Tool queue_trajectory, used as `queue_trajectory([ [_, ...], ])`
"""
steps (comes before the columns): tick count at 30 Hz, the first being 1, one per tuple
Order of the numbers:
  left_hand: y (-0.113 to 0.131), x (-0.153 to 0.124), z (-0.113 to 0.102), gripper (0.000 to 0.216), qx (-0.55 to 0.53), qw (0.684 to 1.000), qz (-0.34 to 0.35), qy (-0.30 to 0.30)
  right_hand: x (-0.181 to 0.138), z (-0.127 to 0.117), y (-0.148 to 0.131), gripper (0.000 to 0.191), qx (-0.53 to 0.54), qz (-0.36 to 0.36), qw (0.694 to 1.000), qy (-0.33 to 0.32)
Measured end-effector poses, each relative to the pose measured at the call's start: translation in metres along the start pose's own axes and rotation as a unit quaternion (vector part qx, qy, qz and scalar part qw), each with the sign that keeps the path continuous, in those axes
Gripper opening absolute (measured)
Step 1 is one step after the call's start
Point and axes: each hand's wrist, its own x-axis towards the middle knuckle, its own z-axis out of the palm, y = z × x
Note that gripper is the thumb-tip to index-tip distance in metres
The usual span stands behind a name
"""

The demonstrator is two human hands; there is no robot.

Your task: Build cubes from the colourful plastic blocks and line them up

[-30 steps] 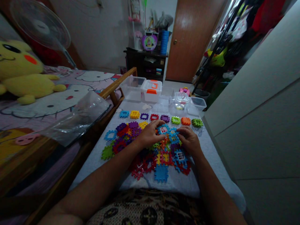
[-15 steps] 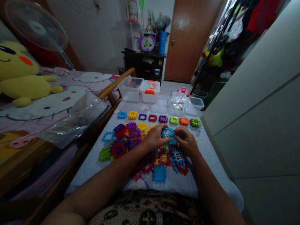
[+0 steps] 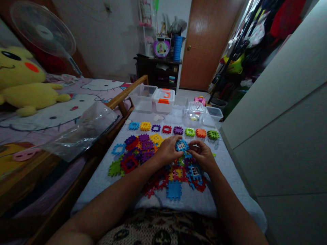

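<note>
A heap of coloured interlocking plastic tiles (image 3: 139,151) lies on a table covered with a pale cloth (image 3: 224,170). Both hands meet over the heap. My left hand (image 3: 167,151) and my right hand (image 3: 201,154) pinch the same blue window tile (image 3: 182,145) from either side, fingers closed on its edges. Under the hands lie more tiles, among them another blue window tile (image 3: 195,171) and a plain blue square (image 3: 174,189). Beyond the hands a row of single tiles (image 3: 173,130) runs across the cloth, from blue on the left to green on the right.
Clear plastic boxes (image 3: 143,97), one with an orange latch (image 3: 163,99), stand at the table's far end. A clear plastic bag (image 3: 84,131) rests on the bed's wooden rail at left, near a yellow plush toy (image 3: 25,85). A grey cabinet (image 3: 281,119) rises at right.
The hands have drawn closer together on the blue window tile and raised it slightly off the heap. The view has shifted a little.
</note>
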Motion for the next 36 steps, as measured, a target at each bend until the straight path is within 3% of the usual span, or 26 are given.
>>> queue_trajectory([
  [7, -0.003, -0.005, -0.005, 0.061, 0.049, 0.998, 0.044, -0.005, -0.003, -0.002, -0.004, 0.031, -0.011, -0.016, 1.000, -0.014],
  [11, -0.014, -0.011, -0.035, 0.062, 0.062, 0.997, 0.042, 0.004, -0.005, -0.005, -0.002, 0.029, -0.040, -0.030, 0.998, 0.025],
  [14, -0.045, -0.013, -0.076, 0.062, 0.080, 0.996, 0.015, 0.029, -0.004, -0.009, 0.000, 0.030, -0.038, -0.039, 0.996, 0.070],
  [18, -0.109, -0.009, -0.136, 0.066, 0.093, 0.988, -0.080, 0.088, -0.004, -0.011, -0.001, 0.031, -0.052, -0.049, 0.992, 0.101],
  [22, -0.168, 0.001, -0.172, 0.075, 0.110, 0.982, -0.132, 0.079, -0.005, -0.012, -0.005, 0.028, -0.077, -0.044, 0.989, 0.117],
  [26, -0.197, 0.014, -0.181, 0.076, 0.123, 0.984, -0.127, 0.018, -0.007, -0.014, -0.005, 0.026, -0.094, -0.035, 0.986, 0.132],
  [36, -0.220, 0.040, -0.174, 0.081, 0.182, 0.973, -0.105, -0.093, -0.008, -0.016, -0.003, 0.028, -0.106, -0.019, 0.983, 0.145],
])
